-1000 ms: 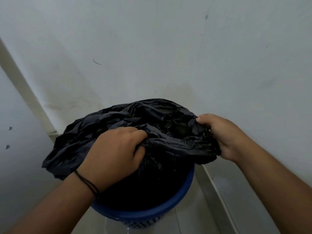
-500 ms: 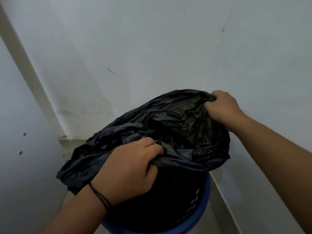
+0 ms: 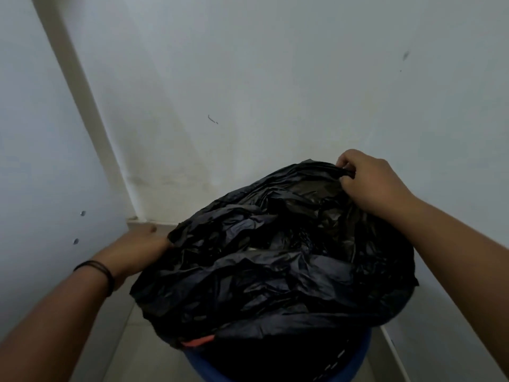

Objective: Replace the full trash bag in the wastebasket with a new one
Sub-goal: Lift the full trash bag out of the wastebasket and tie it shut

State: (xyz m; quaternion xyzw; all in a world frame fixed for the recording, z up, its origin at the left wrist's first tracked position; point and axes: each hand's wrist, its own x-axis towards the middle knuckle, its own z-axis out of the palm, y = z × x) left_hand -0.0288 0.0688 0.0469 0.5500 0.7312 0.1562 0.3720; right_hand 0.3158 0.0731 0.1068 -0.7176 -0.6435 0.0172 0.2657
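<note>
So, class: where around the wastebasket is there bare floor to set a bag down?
Bare tiled floor shows left of the blue wastebasket, under the left hand. On the right only a thin strip runs along the wall. The black bag, gripped by the right hand, hides the rest.

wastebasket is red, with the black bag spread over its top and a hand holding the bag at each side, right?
Not quite: the head view shows a blue wastebasket. The rest stands: the black bag spreads over its top, left hand and right hand holding it at each side.
</note>
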